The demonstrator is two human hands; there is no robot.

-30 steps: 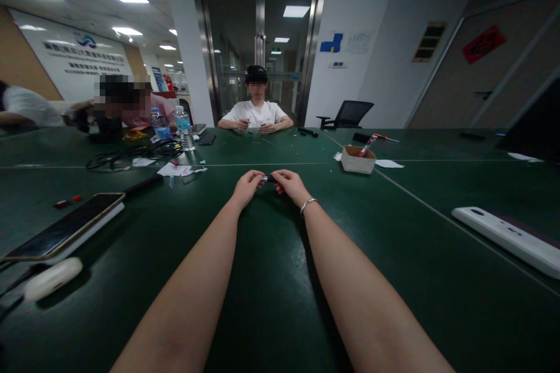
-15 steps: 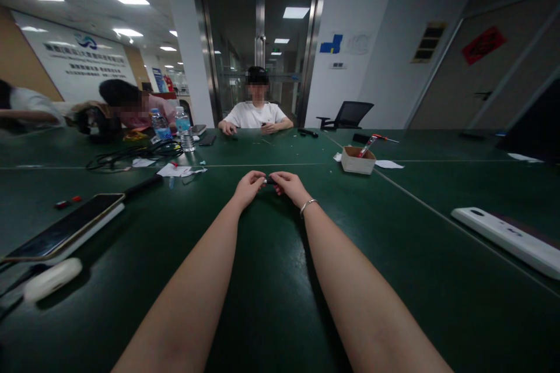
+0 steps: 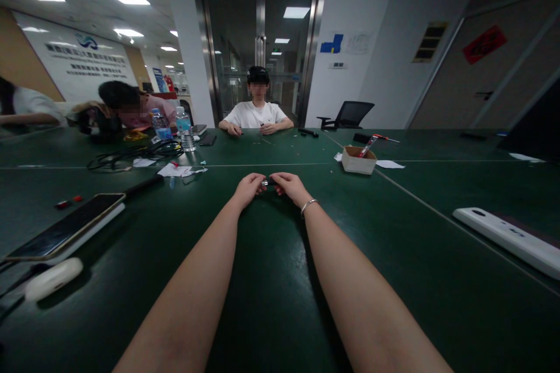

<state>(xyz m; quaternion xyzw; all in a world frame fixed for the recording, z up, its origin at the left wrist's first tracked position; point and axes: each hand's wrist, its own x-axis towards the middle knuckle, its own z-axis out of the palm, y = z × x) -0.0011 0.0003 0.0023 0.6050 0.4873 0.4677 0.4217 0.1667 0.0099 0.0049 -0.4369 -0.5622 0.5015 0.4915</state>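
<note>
Both of my hands meet over the middle of the green table (image 3: 271, 268). Between their fingertips is a small dark object with a silvery part (image 3: 269, 182), too small to name. My left hand (image 3: 250, 189) pinches its silvery left end. The dark right end is pinched by my right hand (image 3: 289, 185), which has a silver bangle at the wrist. The fingers hide most of the object.
At the left lie a phone (image 3: 70, 224), a white rounded case (image 3: 53, 280), black cables (image 3: 131, 154) and two bottles (image 3: 186, 131). An open box (image 3: 359, 161) and a white power strip (image 3: 503, 236) are at the right. A person (image 3: 256, 113) sits opposite.
The fingertips have shifted slightly and a little more of the silvery part shows. Across the table, the person's hand has moved a little.
</note>
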